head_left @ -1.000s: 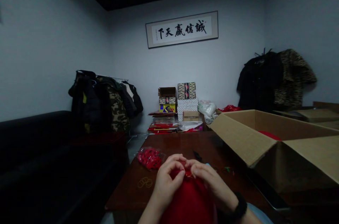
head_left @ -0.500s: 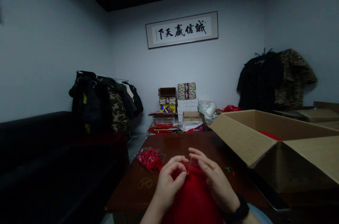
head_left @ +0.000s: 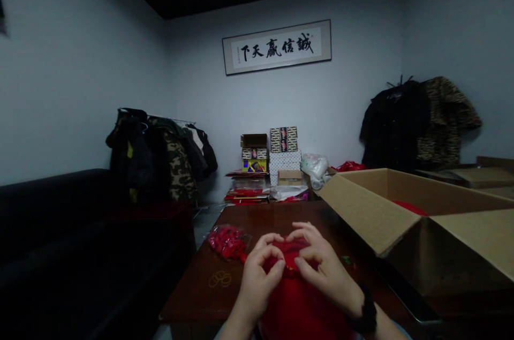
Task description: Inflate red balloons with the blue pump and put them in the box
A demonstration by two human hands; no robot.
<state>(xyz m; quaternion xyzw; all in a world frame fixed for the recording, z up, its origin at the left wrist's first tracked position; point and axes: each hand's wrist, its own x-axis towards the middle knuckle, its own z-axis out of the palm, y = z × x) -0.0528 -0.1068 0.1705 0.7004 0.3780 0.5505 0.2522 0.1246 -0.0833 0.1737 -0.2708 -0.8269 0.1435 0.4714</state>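
Note:
A large red cloth-like object (head_left: pixel 301 305) with a smooth, rounded surface stands right in front of me at the table's near edge. At its top, my left hand (head_left: pixel 260 270) curls thumb and index finger in a pinch on the gathered red material. Opposite it, my right hand (head_left: pixel 323 262), with a black band on the wrist, pinches the same gathered part. A small yellow-orange bit shows between the thumbs, too small to make out. Several thin yellow rubber bands (head_left: pixel 220 279) lie on the table left of my left hand. Beyond them is a clear bag of red pieces (head_left: pixel 228 241).
The brown table (head_left: pixel 201 297) stretches ahead. To the right, an open cardboard box (head_left: pixel 361 211) with something red inside has its flaps over the table. A small green bit (head_left: pixel 346 259) lies near my right hand. Stacked boxes (head_left: pixel 285 166) stand by the back wall.
A thin orange band was stretched between my hands and no longer shows that way. My right hand's fingers have gone from spread to a pinch, lower and closer to the left.

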